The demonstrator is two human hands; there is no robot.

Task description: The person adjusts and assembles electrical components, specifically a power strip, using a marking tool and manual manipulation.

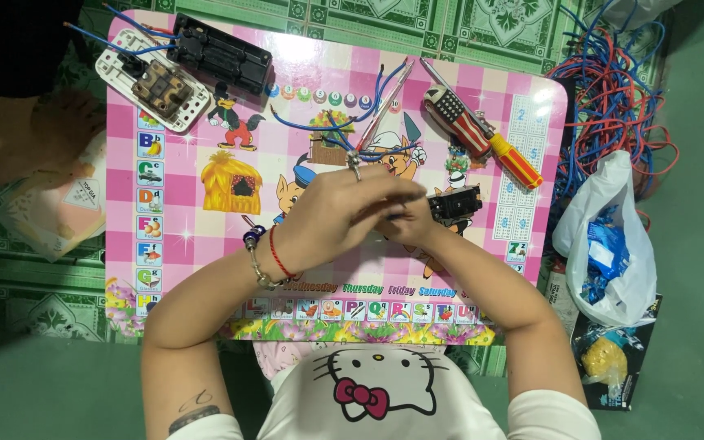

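At the far left corner of the pink cartoon-printed table (165, 269) lie a white switch plate (150, 81) with a brown mechanism showing and, just to its right, a black switch housing (223, 55) with blue and red wires running off it. Both sit well apart from the work and give no hindrance.

In the middle, the left hand (344, 213) crosses over the right, its fingers curled down over the right hand's fingertips, and a ring and beaded bracelet show on it. The two hands are pressed together, apparently pinching the ends of the loose blue wires (344, 122) that loop away toward the far edge. What exactly sits between the fingertips is hidden. The right hand (411, 228) lies under it and touches a small black switch module (455, 202) just beside it on the right.

To do this step well, the person would likely keep the module steady against the table with the right hand, let the left guide one wire end at a time, and keep the slack loops clear of the fingers.

Farther right lie a thin test-pen screwdriver (385, 110) and a striped screwdriver with an orange handle (482, 134), within easy reach. Past the table's right edge sit a tangle of red and blue wire (613, 98) and a white plastic bag (613, 236) on the green floor.
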